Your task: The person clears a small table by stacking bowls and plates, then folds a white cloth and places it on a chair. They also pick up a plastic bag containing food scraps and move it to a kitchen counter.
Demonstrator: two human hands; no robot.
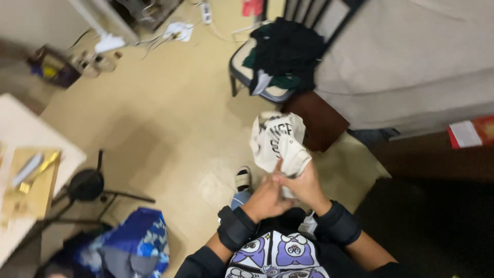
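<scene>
Both hands are meeting at lower centre of the frame: the left hand (265, 198) is curling its fingers closed around the bottom of a cream printed garment (278, 141), while the right hand (303, 186) is gripping the same cloth beside it, fingers folded shut. Black wrist bands (235, 227) are circling both forearms. Behind, at upper centre, a chair (267, 92) is carrying dark clothes (285, 51).

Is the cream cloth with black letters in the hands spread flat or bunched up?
Bunched up: the cream cloth with black print hangs creased and crumpled, gripped by the left hand and right hand.
</scene>
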